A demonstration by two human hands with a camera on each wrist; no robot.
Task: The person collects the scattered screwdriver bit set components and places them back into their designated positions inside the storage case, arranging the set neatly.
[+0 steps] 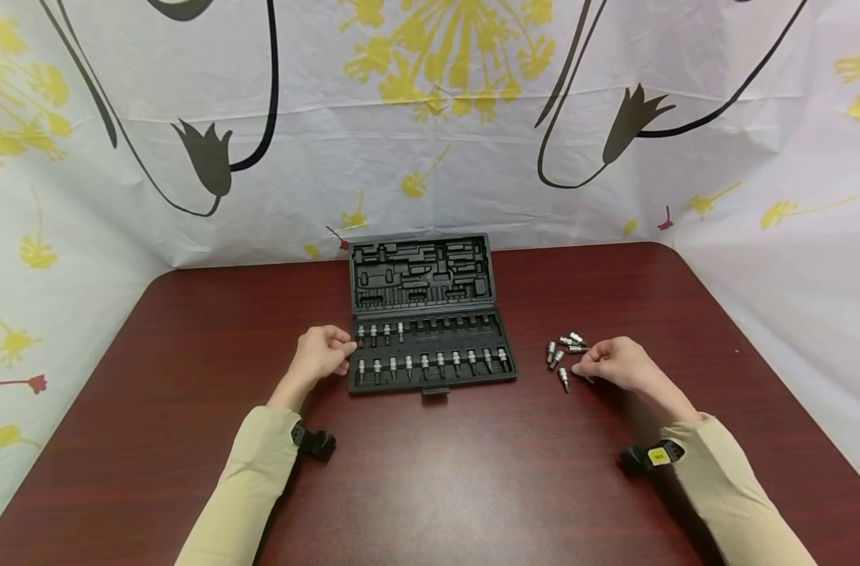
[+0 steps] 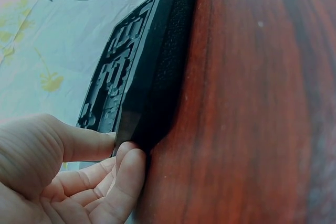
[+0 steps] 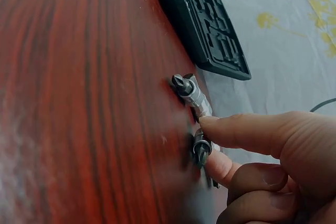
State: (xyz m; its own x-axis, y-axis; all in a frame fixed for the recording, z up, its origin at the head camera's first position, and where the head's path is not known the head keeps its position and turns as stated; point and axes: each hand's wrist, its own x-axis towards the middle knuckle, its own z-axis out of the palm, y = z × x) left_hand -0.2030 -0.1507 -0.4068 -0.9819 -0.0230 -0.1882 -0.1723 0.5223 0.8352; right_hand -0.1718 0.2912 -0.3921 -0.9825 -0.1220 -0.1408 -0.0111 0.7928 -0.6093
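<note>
A black plastic socket case [image 1: 430,384] lies open on the table, its lid [image 1: 423,275] tilted back. Two rows of silver bit sockets [image 1: 425,365] sit in its base; the upper row has several at its left end. My left hand [image 1: 322,351] pinches the case's left edge, thumb on top and fingers against the side, as the left wrist view shows. To the right, my right hand [image 1: 619,363] pinches a bit socket [image 3: 202,149] between thumb and index finger, low over the table. Another bit socket [image 3: 190,94] lies right by the fingertip.
Several loose bit sockets [image 1: 557,359] lie on the dark red wooden table [image 1: 430,472] between the case and my right hand. A white sheet [image 1: 430,181] with printed flowers hangs behind the table and along both sides.
</note>
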